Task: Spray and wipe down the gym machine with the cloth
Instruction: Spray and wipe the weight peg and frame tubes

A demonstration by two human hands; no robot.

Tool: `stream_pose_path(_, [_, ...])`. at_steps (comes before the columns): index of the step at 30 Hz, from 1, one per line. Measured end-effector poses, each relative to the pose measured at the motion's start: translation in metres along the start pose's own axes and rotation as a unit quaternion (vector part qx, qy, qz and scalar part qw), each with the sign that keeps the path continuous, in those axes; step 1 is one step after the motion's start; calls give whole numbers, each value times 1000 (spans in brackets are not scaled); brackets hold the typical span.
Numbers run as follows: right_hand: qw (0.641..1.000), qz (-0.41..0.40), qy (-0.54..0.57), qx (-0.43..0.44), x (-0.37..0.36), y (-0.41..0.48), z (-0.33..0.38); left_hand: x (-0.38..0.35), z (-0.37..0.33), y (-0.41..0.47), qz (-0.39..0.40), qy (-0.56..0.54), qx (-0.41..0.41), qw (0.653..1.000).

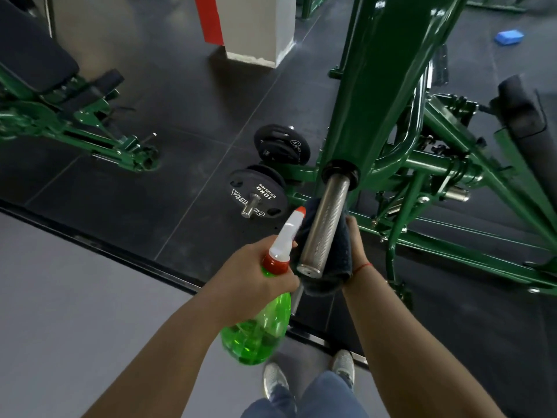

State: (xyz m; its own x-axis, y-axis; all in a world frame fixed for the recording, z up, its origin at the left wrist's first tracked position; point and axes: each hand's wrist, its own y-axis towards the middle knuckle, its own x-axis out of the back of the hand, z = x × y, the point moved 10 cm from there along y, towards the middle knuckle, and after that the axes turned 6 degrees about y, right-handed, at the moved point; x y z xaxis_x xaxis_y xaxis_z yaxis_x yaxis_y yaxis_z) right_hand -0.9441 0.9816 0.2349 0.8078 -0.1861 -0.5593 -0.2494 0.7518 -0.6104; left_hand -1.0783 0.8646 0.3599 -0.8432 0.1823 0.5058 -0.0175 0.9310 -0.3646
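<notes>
A green gym machine rises in the middle of the view, with a knurled steel weight peg sticking out of its arm towards me. My right hand holds a dark cloth wrapped under and around the peg's outer half. My left hand grips the neck of a green spray bottle with a white and red trigger head, its nozzle pointing at the peg and cloth.
Two black weight plates hang on low pegs of the machine's base. A green bench stands at the left, a white and red pillar behind. A blue cloth lies on the floor far right. My shoes stand below.
</notes>
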Motion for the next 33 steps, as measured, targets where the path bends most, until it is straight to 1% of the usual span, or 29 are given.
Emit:
stream_pose_path(3, [999, -5, -38, -9, 11, -8, -4, 0, -13, 7, -5, -35, 3, 999])
stream_pose_path(5, [994, -53, -89, -23, 28, -10, -3, 3, -22, 12, -15, -26, 5, 1000])
stream_pose_path(7, [983, -114, -145, 0, 42, -16, 16, 7, -30, 18, -33, -12, 8, 999])
stream_pose_path(9, [974, -157, -148, 63, 44, -25, 49, 12, -40, 24, -51, -4, 8, 999])
stream_pose_path(11, [957, -196, -88, 197, 41, -39, 101, 14, -49, 27, -60, 3, 8, 998])
stream_pose_path(12, [935, -199, -44, 289, 35, -50, 131, 16, -54, 28, -68, 5, 9, 998])
stream_pose_path(14, [869, -173, 0, 464, 17, -79, 186, 19, -64, 30, -93, 9, 17, 995])
stream_pose_path(15, [841, -155, -12, 519, 7, -86, 204, 20, -70, 30, -105, 13, 20, 994])
stream_pose_path(17, [802, -116, -72, 581, -14, -86, 224, 18, -80, 32, -120, 20, 32, 992])
stream_pose_path(19, [779, -69, -146, 606, -35, -72, 228, 14, -91, 34, -134, 20, 45, 990])
stream_pose_path(20, [761, -50, -204, 614, -44, -62, 225, 12, -95, 35, -142, 19, 52, 988])
stream_pose_path(22, [727, -37, -319, 607, -47, -35, 210, 7, -102, 35, -167, 14, 67, 984])
stream_pose_path(24, [720, -39, -371, 585, -32, -11, 194, 0, -109, 33, -181, 10, 78, 980])
stream_pose_path(26, [695, -43, -400, 596, -23, -8, 184, -11, -113, 33, -179, 12, 95, 979])
stream_pose_path(31, [560, -2, -464, 686, -19, -13, 168, -39, -122, 34, -203, 4, 133, 970])
stream_pose_path(33, [516, 14, -513, 686, -7, -12, 158, -50, -123, 35, -206, -6, 143, 968])
